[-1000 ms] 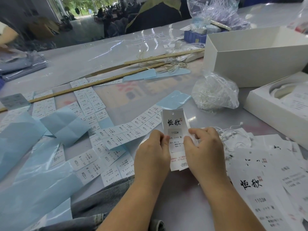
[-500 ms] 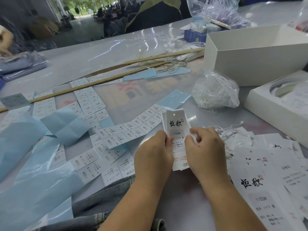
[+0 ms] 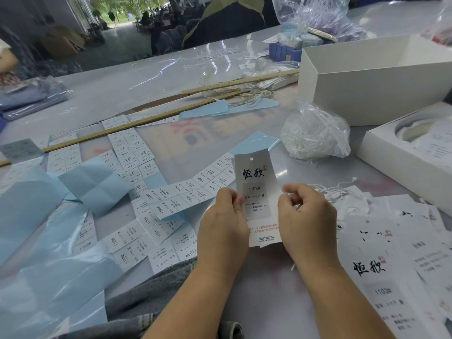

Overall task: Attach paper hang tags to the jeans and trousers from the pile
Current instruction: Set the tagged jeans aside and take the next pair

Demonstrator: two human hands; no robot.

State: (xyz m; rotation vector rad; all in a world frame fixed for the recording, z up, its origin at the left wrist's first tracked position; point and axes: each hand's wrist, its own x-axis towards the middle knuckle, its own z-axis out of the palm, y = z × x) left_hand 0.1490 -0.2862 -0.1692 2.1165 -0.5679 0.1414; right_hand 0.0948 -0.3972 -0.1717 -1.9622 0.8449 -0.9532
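At the lower left of the frame, a fold of jeans [image 3: 146,292] is seen at the near edge of the table [image 3: 151,77], below and left of both hands. Strips of size labels [image 3: 137,152] and blue backing sheets [image 3: 95,184] are spread across the table above it.

At the centre, the hang tag [image 3: 255,189] is held upright, its long axis running up and down the frame, with the punched hole at its top end, well above the fingers. The left hand [image 3: 223,228] is closed on the tag's left edge, thumb in front, and appears to bear it alone. The right hand [image 3: 307,222] sits just beside the tag's right edge with fingers loosely curled; whether anything is pinched in its fingertips, or whether they touch the tag, cannot be told.

To the right of the right hand, a tangle of white strings [image 3: 342,194] lies on the table, near that hand and far from the left. A bag of strings [image 3: 315,135] stands above them, and more tags [image 3: 376,272] are fanned out at the lower right.

The coming move is judged to turn on the hole: a string would have to be brought up from the right and passed through the top of the tag, so the right hand is the better placed, while the tag is steadied by the left. The jeans lie opposite, at the lower left, and would be reached only afterwards.
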